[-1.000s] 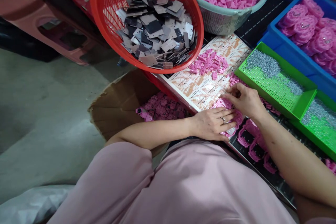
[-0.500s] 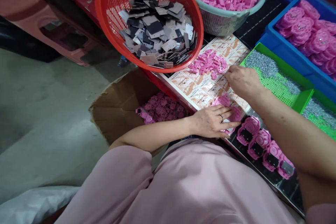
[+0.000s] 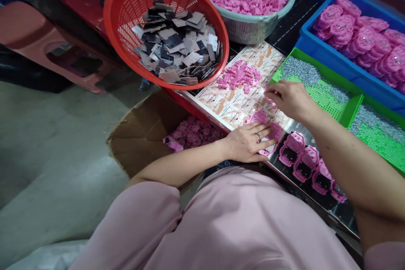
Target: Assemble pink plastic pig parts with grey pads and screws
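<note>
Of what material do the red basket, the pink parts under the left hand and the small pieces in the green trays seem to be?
Red basket: probably plastic, slightly shiny, openwork walls. Pink parts: likely moulded plastic, smooth-looking, evenly coloured; partly hidden. Small pieces: probably bright metal, by their silvery glint.

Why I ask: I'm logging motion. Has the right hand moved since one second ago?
Yes: the right hand moved from beside the left hand toward the green perforated tray.
</note>
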Motion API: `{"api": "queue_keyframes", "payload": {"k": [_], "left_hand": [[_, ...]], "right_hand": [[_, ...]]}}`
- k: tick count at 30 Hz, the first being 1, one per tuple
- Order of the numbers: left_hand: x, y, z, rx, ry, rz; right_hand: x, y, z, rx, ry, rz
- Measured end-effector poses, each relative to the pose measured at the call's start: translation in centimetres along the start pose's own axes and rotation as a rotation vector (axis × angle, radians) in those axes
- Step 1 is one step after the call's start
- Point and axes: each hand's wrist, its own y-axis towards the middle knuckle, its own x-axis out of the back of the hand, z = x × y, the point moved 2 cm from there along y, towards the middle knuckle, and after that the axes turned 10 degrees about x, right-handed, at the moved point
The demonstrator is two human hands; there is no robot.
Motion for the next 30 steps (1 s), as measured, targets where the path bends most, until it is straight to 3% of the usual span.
{"api": "queue_keyframes", "payload": {"k": [3, 7, 15, 22, 26, 30], "left_hand": [[0.3, 0.0, 0.0, -0.026, 0.002, -0.027], [0.6, 0.1, -0.1, -0.032, 0.013, -0.051], [0.5, 0.1, 0.1, -0.029, 0.018, -0.020], [0.7, 0.3, 0.1, -0.035, 0.009, -0.078], [0.6, 0.3, 0.0, -0.028, 0.015, -0.064], [0.4, 0.2, 0.0, -0.034, 0.017, -0.052]], "right_hand": [[-0.5, -3.3, -0.9, -0.080, 0.330, 0.076], [-1.6, -5.9, -1.6, -0.182, 0.459, 0.120], [-2.9, -5.8, -0.5, -0.170, 0.389, 0.044], [-4.3, -6.7, 0.6, -0.210, 0.200, -0.029], [-3.8, -6.8, 0.8, -0.228, 0.126, -0.015], [-2.5, -6.0, 0.3, -0.233, 0.056, -0.097]]}}
